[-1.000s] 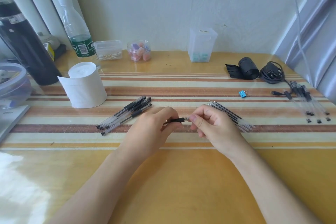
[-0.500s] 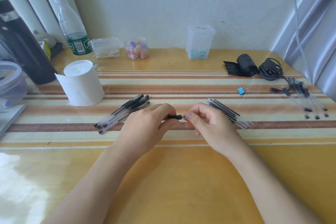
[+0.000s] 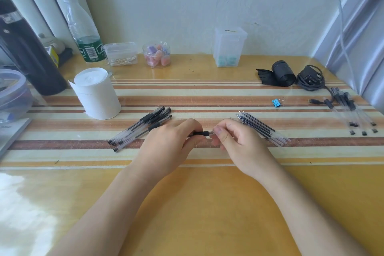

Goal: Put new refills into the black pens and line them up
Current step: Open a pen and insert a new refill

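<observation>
My left hand (image 3: 170, 143) grips a black pen (image 3: 200, 133) by its barrel; only the black grip section shows between the hands. My right hand (image 3: 234, 139) pinches the pen's tip end with thumb and forefinger. Left of the hands lies a pile of several black pens (image 3: 141, 129), slanted. A bundle of several refills (image 3: 261, 129) lies right of my right hand, partly hidden by it. At the far right lie several clear pens with black ends (image 3: 351, 110).
A white paper roll (image 3: 96, 93) stands at the back left beside a water bottle (image 3: 85, 33) and a black flask (image 3: 27, 54). Small clear containers (image 3: 228, 48) line the wall. A blue binder clip (image 3: 276, 103), a black roll (image 3: 282, 72) and a coiled charger (image 3: 310, 79) sit at the right.
The hands have stayed together at the pen; my right fingers have shifted slightly on its tip. The view has tilted a little.
</observation>
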